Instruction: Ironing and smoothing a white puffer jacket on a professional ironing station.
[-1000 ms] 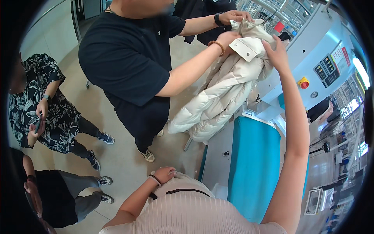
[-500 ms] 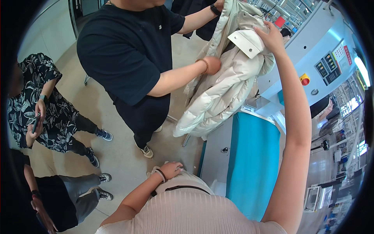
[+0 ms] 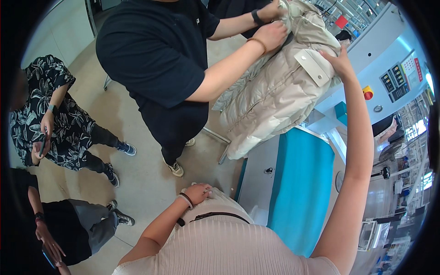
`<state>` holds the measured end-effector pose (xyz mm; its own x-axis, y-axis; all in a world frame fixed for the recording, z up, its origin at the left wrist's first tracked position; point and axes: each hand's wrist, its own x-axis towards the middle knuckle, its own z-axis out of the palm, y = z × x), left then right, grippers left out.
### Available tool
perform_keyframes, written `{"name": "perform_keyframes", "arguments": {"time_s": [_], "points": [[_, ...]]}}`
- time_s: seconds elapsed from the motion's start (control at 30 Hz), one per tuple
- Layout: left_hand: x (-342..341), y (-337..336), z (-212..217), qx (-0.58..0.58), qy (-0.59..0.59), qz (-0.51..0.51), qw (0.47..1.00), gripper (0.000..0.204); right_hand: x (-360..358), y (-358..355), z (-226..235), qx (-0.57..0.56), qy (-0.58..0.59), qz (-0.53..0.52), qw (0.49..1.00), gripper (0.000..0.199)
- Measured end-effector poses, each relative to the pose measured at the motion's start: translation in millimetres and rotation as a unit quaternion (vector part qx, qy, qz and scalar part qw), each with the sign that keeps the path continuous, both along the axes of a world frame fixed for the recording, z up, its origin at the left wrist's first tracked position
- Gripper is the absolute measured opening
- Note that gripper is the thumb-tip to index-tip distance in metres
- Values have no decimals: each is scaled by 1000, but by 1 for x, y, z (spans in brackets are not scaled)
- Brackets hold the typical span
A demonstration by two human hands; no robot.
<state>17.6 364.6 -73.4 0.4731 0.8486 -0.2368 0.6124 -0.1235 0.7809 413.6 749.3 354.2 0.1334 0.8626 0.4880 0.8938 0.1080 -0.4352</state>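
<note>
Up at one o'clock, the right hand (image 3: 338, 62) lies flat on the puffy cream coat (image 3: 275, 91), fingers spread wide. Another person grips its top. If they let go, it may slide off. The left hand (image 3: 198, 192) rests curled at her waist.

Bright, even indoor light fills the scene, casting only soft shadows on the pale floor (image 3: 137, 183); glare washes out windows (image 3: 419, 133) at the right edge, fisheye distortion bends lines toward a black circular rim, and the centre is sharp while the margins blur
</note>
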Motion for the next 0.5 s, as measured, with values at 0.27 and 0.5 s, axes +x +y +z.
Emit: {"name": "perform_keyframes", "arguments": {"time_s": [0.27,0.5], "points": [[-36,8,-8,-9,17,11,1000,31,-25,-44,-12,-13,4,178,984,59],[-33,5,-16,-2,28,3,1000,31,-10,-92,-75,167,-239,85,953,29]]}}
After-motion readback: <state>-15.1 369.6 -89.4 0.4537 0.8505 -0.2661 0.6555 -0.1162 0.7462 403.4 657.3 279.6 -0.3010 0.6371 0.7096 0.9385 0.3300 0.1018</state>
